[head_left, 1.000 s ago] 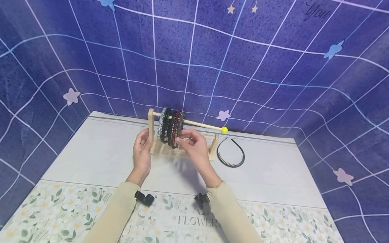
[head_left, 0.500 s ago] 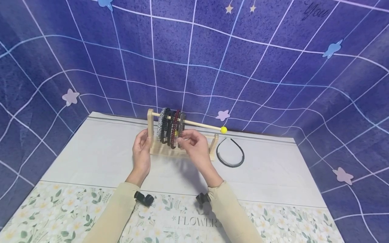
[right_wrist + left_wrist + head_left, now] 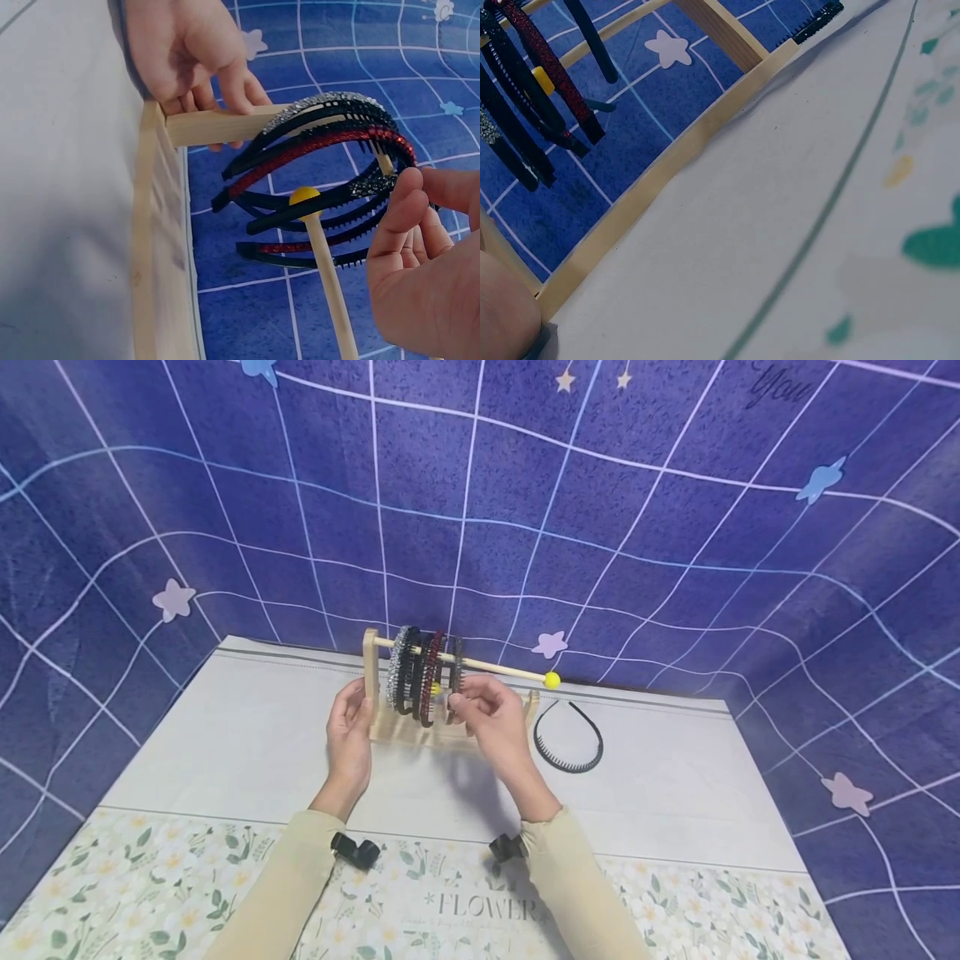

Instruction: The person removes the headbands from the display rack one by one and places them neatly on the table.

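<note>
A wooden stand [image 3: 371,672] carries a rod [image 3: 506,670] tipped with a yellow ball [image 3: 552,680]. Several headbands hang on it, among them a silver glittery headband [image 3: 397,668] and a red sparkly headband [image 3: 431,681]. My left hand [image 3: 349,735] grips the stand's left upright, its fingers round the wood in the right wrist view. Between thumb and fingers my right hand [image 3: 497,718] pinches a dark toothed headband [image 3: 457,672], which has a sparkly patch in the right wrist view. This headband stands apart, right of the others, still around the rod.
A black toothed headband [image 3: 568,768] lies on the white cloth [image 3: 660,777] right of the stand. Another yellow ball [image 3: 306,201] on a second rod sits among the hanging headbands. Behind rises a blue gridded curtain [image 3: 637,568].
My right hand has drawn the dark headband rightward along the rod, opening a gap from the red one. My left hand keeps its place on the upright.
</note>
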{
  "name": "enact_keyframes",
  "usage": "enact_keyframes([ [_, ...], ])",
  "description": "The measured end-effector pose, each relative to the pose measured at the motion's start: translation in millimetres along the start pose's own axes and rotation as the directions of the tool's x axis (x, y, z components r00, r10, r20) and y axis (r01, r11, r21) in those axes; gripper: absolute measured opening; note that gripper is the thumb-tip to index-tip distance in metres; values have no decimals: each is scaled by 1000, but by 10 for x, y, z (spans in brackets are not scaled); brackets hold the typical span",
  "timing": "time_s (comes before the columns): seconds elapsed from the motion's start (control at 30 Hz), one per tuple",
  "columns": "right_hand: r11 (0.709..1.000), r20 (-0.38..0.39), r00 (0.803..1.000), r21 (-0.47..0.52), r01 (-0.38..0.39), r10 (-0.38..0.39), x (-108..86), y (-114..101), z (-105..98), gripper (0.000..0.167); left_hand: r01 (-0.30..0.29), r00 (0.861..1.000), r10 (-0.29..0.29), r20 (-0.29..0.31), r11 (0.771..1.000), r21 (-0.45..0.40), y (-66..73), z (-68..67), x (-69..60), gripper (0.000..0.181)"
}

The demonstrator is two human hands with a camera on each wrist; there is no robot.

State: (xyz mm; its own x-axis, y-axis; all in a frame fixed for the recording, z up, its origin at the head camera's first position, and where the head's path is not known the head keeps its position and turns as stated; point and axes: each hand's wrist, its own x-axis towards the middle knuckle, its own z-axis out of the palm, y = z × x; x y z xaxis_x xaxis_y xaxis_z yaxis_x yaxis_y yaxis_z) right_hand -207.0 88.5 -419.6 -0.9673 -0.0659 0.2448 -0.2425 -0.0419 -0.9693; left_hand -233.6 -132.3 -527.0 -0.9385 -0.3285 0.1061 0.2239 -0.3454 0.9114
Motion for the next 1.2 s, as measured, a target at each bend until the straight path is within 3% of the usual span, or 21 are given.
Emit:
enact_keyframes([
  [0.33,999,-44,999,32,-25,26,19,-110,-74,17,-3,1000,3,0,1000,-13,3,12,-3,35],
  [1.2,990,-109,992,121,77,-64,47,-281,-206,16,9,1000,-9,0,1000,26,7,-4,-4,35],
])
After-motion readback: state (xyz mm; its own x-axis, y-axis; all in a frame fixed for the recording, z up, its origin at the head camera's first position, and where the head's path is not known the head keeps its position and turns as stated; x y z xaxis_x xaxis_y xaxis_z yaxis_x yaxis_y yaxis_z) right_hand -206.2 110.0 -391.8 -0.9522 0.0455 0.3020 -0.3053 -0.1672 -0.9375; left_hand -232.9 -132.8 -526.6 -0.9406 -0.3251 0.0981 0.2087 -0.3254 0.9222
